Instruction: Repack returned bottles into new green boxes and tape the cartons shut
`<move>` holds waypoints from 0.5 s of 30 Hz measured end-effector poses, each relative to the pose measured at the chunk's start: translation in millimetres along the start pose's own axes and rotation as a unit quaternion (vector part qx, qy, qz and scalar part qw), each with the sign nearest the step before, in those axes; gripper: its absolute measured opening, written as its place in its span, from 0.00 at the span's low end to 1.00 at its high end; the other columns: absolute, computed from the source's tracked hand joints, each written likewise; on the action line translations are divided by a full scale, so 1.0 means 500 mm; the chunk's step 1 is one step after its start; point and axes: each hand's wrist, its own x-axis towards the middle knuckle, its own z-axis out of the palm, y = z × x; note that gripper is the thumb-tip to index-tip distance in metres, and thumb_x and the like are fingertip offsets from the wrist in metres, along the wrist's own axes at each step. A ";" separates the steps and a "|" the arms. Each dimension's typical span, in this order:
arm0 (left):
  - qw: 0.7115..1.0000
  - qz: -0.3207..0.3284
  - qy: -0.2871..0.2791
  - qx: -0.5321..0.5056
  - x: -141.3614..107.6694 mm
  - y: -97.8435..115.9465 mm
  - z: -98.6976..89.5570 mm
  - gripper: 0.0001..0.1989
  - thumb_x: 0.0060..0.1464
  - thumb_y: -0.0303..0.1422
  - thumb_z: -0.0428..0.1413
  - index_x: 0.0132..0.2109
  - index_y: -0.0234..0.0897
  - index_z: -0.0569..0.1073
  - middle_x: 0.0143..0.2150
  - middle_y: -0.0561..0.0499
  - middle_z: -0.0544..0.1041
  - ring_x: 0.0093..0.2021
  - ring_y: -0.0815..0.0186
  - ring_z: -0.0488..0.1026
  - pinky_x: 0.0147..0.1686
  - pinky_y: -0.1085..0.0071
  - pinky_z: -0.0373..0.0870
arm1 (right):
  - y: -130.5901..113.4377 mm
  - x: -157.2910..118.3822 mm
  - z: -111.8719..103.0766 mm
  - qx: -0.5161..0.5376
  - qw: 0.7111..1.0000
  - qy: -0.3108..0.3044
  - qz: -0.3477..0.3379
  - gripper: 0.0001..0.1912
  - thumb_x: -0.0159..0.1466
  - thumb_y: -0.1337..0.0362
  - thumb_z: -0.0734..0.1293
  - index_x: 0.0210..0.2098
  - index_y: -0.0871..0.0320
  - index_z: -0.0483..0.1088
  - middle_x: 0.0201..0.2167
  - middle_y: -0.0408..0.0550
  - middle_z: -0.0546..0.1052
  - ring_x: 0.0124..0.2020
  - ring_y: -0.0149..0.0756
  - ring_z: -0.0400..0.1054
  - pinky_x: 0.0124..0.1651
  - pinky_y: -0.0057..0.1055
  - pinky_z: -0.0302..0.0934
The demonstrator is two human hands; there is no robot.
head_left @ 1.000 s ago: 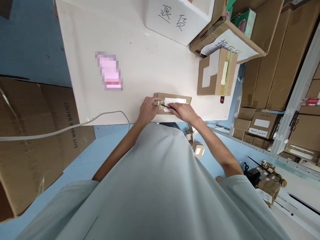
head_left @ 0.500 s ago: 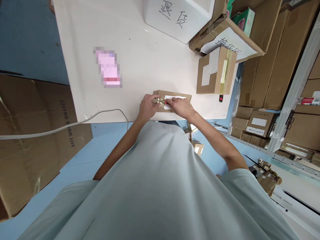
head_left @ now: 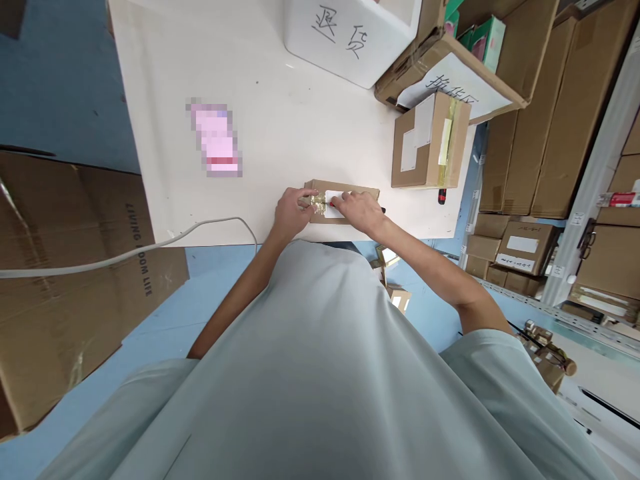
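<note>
A small cardboard box (head_left: pixel 345 187) lies near the table's front edge, with a white label and shiny clear tape on top. My left hand (head_left: pixel 293 212) grips its left end, thumb and fingers beside the tape. Over the label, my right hand (head_left: pixel 361 211) is closed round a slim red-and-black tool (head_left: pixel 383 211) that looks like a box cutter. The tool's red front shows at my fingertips, close to the taped seam, and its dark rear end sticks out behind the hand. My fingers hide most of it.
To the right stands a taped carton (head_left: pixel 411 150), a red-and-black handle (head_left: pixel 442 197) jutting out beside it. A white bin (head_left: pixel 345 40) and an open carton (head_left: pixel 453 73) stand behind. A pink blurred item (head_left: pixel 217 140) and a grey cable (head_left: pixel 200 225) lie left.
Both hands and the small box sit slightly further left in view. The right hand is drawn back a little along the box, and the tool's dark rear end now shows.
</note>
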 end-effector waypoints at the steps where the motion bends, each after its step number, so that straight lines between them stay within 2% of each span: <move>1: 1.000 0.000 0.001 -0.001 -0.001 0.000 0.002 0.18 0.61 0.35 0.67 0.58 0.43 0.86 0.60 0.45 0.82 0.45 0.59 0.83 0.56 0.59 0.82 | 0.006 -0.006 0.003 -0.001 1.000 0.000 -0.001 0.24 0.82 0.73 0.54 0.68 0.61 0.74 0.56 0.65 0.84 0.57 0.56 0.81 0.52 0.44 0.70; 5: 1.000 -0.011 0.003 0.005 -0.010 0.013 0.015 0.17 0.62 0.37 0.68 0.57 0.43 0.86 0.61 0.44 0.82 0.46 0.58 0.84 0.53 0.59 0.83 | 0.020 -0.028 0.008 -0.008 1.000 -0.006 0.000 0.23 0.83 0.73 0.56 0.70 0.59 0.73 0.58 0.64 0.85 0.57 0.54 0.82 0.51 0.41 0.70; 9: 0.998 -0.041 0.022 0.030 -0.020 0.034 0.030 0.16 0.62 0.34 0.67 0.56 0.46 0.87 0.61 0.46 0.83 0.47 0.56 0.85 0.52 0.59 0.83 | 0.045 -0.043 0.010 -0.003 1.000 -0.024 0.005 0.24 0.81 0.76 0.58 0.69 0.59 0.75 0.59 0.63 0.85 0.58 0.52 0.83 0.52 0.39 0.69; 13: 0.997 -0.054 0.050 0.030 -0.025 0.050 0.036 0.16 0.60 0.31 0.66 0.54 0.46 0.88 0.59 0.47 0.84 0.46 0.57 0.85 0.53 0.59 0.82 | 0.131 -0.082 0.047 0.001 0.994 -0.085 0.063 0.22 0.78 0.78 0.60 0.61 0.63 0.81 0.57 0.67 0.86 0.59 0.55 0.82 0.53 0.40 0.67; 15: 0.996 -0.060 0.059 0.024 -0.026 0.057 0.039 0.17 0.59 0.30 0.65 0.54 0.46 0.87 0.60 0.47 0.84 0.46 0.57 0.85 0.51 0.60 0.83 | 0.187 -0.108 0.083 0.007 0.992 -0.101 0.078 0.21 0.80 0.75 0.59 0.62 0.62 0.80 0.56 0.68 0.86 0.59 0.55 0.82 0.53 0.41 0.67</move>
